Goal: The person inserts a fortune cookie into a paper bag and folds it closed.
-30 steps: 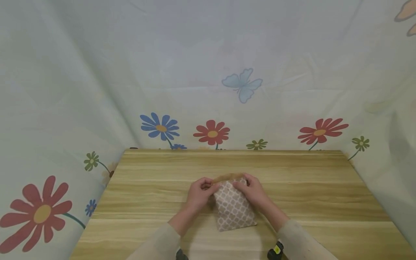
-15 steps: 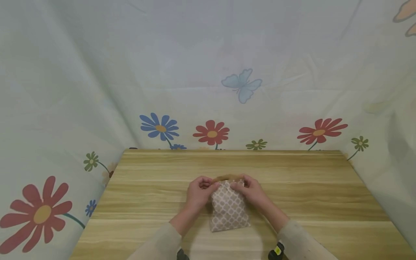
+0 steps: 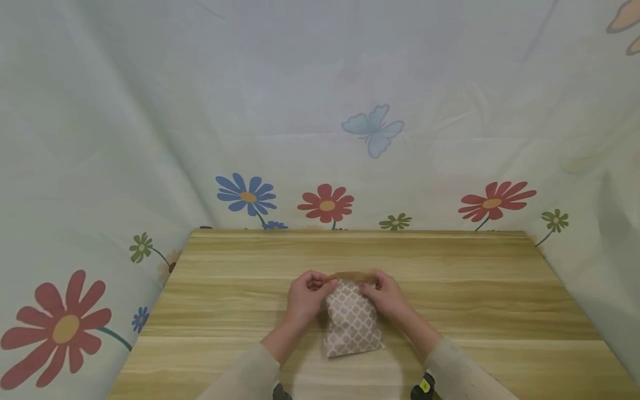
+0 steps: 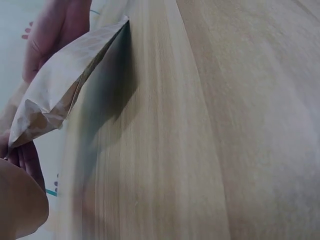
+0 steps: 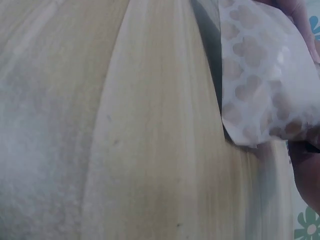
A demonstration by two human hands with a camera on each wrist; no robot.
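A small paper bag (image 3: 353, 323) with a beige-and-white lattice pattern hangs between the two hands over the table, its bottom edge toward the person. A plain brown strip (image 3: 352, 275) shows along its top. My left hand (image 3: 304, 297) pinches the upper left corner, thumb on the patterned face. On the upper right my right hand (image 3: 388, 295) pinches the bag the same way. In the left wrist view the bag (image 4: 60, 70) is seen side-on, bulging and creased. The right wrist view shows its patterned face (image 5: 260, 70). Whatever may be inside is hidden.
The wood-grain table (image 3: 240, 255) stretches out around the hands. A pale cloth backdrop (image 3: 280, 100) with printed flowers and a butterfly rises behind it and along both sides. Dark wrist devices (image 3: 423, 385) show under the cuffs.
The bag's lower end has swung left from a second ago. Its brown top strip now looks lower and flatter. Both hands keep their pinch, with the right one shifting slightly.
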